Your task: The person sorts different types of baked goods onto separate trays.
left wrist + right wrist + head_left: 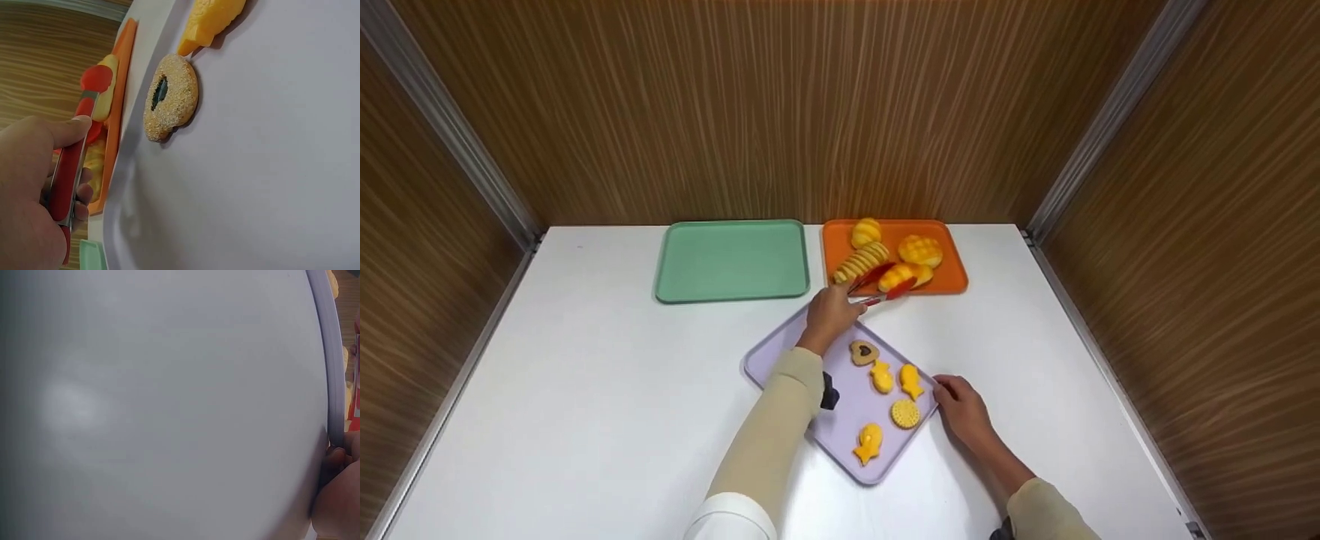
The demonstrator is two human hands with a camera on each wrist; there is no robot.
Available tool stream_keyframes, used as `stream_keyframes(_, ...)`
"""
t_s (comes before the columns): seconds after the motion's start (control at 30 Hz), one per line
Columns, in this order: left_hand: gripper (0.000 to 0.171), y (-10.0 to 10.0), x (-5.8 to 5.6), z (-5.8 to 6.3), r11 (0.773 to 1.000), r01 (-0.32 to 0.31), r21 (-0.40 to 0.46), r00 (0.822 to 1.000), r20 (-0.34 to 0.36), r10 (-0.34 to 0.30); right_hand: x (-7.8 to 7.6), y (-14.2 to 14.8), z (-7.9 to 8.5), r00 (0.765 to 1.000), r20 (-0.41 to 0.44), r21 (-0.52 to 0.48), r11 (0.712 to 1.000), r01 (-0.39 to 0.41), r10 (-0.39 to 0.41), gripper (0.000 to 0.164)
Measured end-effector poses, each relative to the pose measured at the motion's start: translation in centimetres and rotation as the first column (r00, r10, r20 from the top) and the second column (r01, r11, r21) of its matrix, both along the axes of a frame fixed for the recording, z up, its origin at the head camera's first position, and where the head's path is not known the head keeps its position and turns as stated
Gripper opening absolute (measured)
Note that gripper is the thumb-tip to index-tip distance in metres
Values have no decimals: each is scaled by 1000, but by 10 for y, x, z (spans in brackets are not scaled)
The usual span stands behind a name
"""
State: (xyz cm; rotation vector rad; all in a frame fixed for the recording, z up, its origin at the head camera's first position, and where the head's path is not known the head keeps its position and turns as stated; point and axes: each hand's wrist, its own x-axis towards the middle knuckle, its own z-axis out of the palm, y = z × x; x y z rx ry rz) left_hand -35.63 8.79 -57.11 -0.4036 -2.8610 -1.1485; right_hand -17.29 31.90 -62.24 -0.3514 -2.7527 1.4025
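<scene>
My left hand [832, 311] grips red-and-metal tongs [70, 174] over the front edge of the orange tray [955, 274]. The red tips stand on either side of an oval toy bread [895, 278]; whether they squeeze it I cannot tell. At the right corner of the lilac tray [840, 420], my right hand [966, 411] pinches the rim. On this tray lie a heart-shaped cookie [864, 352], a round yellow biscuit [905, 414] and yellow fish-shaped pieces [869, 442]. My left forearm covers part of the tray.
Other toy breads share the orange tray: a striped long roll [861, 262], a small round bun [866, 233] and a crosshatched bun [921, 251]. A green tray [733, 261] stands at the back left. Wood-grain panels [780, 112] enclose the white table [585, 390].
</scene>
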Motion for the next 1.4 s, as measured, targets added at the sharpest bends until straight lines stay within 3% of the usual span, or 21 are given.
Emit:
stream_keyframes(0.5,46,20,-4,-11,997,-14,74,1000,26,12,0,-1,-4,1000,-22,9,1000,20,-19,25)
stream_keyframes(0.73,66,24,-1,-11,995,-21,95,997,75,14,1,-1,-9,999,-45,16,1000,7,-6,25)
stream_keyframes(1.17,78,13,6,-13,989,-1,145,997,81,-11,0,-2,-14,1000,-26,7,1000,11,-11,28)
stream_keyframes(1.4,80,0,16,-15,984,12,180,998,56,-23,0,-2,-13,1000,-26,2,1000,12,-12,27)
